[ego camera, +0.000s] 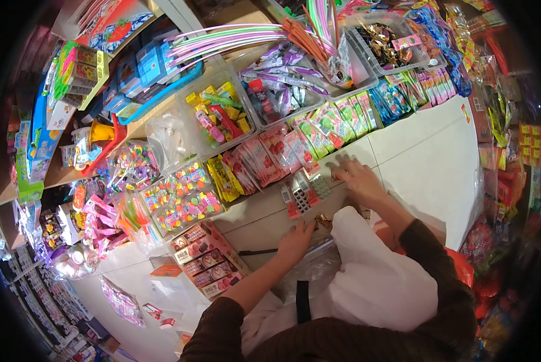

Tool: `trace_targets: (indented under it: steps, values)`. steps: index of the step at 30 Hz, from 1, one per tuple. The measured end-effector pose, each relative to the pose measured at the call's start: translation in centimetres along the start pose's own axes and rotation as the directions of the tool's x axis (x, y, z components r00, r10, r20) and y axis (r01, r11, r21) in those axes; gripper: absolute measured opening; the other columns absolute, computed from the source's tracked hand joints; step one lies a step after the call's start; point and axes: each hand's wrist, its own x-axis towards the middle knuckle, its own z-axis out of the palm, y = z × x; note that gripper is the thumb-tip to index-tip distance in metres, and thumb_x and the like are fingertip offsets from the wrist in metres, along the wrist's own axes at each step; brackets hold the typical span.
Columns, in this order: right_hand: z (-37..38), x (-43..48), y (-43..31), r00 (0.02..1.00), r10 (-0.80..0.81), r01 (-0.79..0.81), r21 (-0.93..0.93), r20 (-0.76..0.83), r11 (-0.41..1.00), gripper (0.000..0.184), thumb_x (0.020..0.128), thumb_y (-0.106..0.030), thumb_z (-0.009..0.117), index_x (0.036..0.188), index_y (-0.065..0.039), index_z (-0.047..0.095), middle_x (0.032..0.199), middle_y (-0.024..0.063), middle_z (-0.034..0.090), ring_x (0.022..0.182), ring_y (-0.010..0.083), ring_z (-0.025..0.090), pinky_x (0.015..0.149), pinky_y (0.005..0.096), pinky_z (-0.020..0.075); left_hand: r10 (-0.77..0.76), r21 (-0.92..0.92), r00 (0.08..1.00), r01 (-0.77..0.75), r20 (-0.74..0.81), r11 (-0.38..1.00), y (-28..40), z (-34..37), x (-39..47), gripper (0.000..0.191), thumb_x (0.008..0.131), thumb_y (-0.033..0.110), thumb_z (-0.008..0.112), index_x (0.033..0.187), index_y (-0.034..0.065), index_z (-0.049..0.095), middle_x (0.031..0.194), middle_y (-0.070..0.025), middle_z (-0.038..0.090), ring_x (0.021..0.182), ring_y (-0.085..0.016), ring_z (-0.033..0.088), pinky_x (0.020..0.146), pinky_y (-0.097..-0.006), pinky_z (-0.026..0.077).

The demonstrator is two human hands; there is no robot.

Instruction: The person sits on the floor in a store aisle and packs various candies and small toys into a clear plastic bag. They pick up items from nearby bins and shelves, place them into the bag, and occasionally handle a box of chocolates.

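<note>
On the tiled floor in front of me, my left hand (294, 240) rests with its fingers spread at the lower edge of several small candy packets (301, 192) with dark and green pieces. Whether its fingertips press on a packet is hard to see. To the right, my right hand (357, 175) reaches palm down over a small brown-gold wrapped piece, fingers apart. Above the packets stands a row of pink sachets (268, 156), beside green and pink sachets (338, 124). A gold wrapper (323, 220) lies right of my left hand.
A box of pink and brown packs (209, 260), a black stick (257, 251) and a plastic bag (313, 267) lie near my left arm. Clear bins of sweets (216, 113) and a tray of colourful candies (182, 197) stand beyond. Hanging candy packs (508, 181) line the right.
</note>
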Motion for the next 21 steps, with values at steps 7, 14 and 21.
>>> trace_targets:
  steps: [7, 14, 21]
  values:
    - [5.4, 2.5, -0.6, 0.997, 0.071, -0.076, 0.167, 0.031, 0.983, 0.044, 0.067, -0.013, 0.066, 0.109, -0.009, 0.052, 0.110, 0.0133, 0.058, 0.097, 0.0326, 0.059, 0.073, 0.0398, 0.0502, -0.052, -0.190, 0.999, 0.053, 0.012, 0.980, -0.1, 0.6, 2.3, 0.031, 0.078, 0.017, 0.063, 0.108, 0.0083, 0.057, 0.094, -0.0145, 0.060, 0.077, -0.031, 0.064, 0.066, -0.0393, 0.053]
    - [5.7, 3.7, -6.8, 0.880, 0.356, -0.433, 0.224, 0.315, 0.873, 0.040, 0.076, -0.029, 0.066, 0.102, -0.003, 0.053, 0.076, 0.0194, 0.064, 0.070, 0.0388, 0.063, 0.063, 0.0472, 0.0501, -0.449, -0.674, 0.884, 0.254, -0.129, 0.694, -3.2, -2.6, 0.9, 0.021, 0.077, 0.019, 0.062, 0.088, 0.0008, 0.065, 0.092, -0.0162, 0.060, 0.081, -0.033, 0.061, 0.072, -0.0416, 0.049]
    - [-1.8, 3.3, -7.3, 0.892, 0.094, -0.246, 0.300, 0.443, 0.922, 0.027, 0.076, -0.030, 0.065, 0.087, -0.006, 0.063, 0.072, 0.0167, 0.065, 0.069, 0.0348, 0.064, 0.063, 0.0460, 0.0507, -0.452, -0.485, 0.802, 0.239, -0.390, 0.841, -2.9, -0.2, 5.6, 0.024, 0.077, 0.019, 0.067, 0.088, -0.0026, 0.068, 0.082, -0.0166, 0.060, 0.075, -0.031, 0.060, 0.069, -0.0384, 0.048]
